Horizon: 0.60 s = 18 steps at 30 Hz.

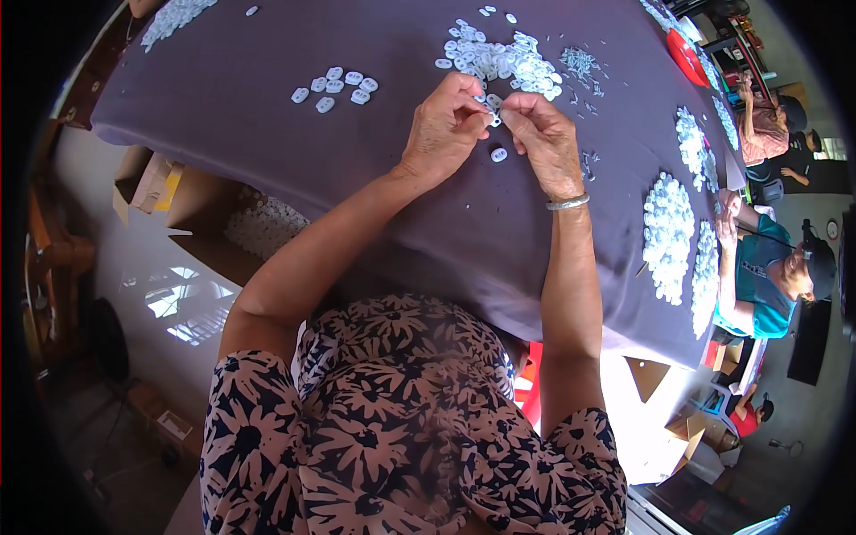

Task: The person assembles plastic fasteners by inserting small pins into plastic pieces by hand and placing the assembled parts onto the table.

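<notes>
Over the dark-covered table, my left hand (446,127) is closed in a pinch, fingertips turned toward the right hand. My right hand (546,143), with a bracelet at the wrist, is pinched too. Between the fingertips of both is a small white plastic piece (496,119); its details are partly hidden by the fingers. Just below lies a loose oval white piece (498,154) with dark openings. Beyond my hands spreads a heap of similar white pieces (508,61). Small metal pins or screws (580,62) are scattered to its right. Several more white ovals (334,86) lie to the left.
The dark tablecloth (241,116) hangs over the near edge. An open cardboard box (209,201) of white pieces stands below it at left. More white heaps (669,236) lie at right, where a person in a green shirt (758,267) sits. A red container (687,58) is far right.
</notes>
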### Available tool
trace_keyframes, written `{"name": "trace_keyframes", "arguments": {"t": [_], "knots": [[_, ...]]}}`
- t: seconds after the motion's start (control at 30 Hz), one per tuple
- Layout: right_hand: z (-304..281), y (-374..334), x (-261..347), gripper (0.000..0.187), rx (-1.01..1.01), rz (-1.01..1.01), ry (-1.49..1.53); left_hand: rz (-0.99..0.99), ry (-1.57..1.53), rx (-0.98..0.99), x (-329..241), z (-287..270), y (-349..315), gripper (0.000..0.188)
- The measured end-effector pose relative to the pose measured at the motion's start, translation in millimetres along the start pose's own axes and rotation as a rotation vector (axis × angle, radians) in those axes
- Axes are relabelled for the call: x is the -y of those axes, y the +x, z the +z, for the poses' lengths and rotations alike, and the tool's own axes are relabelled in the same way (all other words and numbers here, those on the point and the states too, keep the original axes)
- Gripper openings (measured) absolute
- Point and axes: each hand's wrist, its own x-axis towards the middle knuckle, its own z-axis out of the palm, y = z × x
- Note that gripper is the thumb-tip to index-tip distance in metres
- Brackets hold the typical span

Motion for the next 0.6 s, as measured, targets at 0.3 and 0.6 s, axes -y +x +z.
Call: {"name": "trace_keyframes", "arguments": {"t": [0.3, 0.6], "knots": [[4.3, 0.6, -6.2, 0.009, 0.028, 0.029, 0.005, 0.006, 0.003, 0.000, 0.6, 1.1, -1.4, 0.015], [16.2, 3.6, -5.4, 0.009, -0.042, 0.043, -0.004, -0.091, -0.103, -0.054, 0.3, -3.1, 0.2, 0.020]]}}
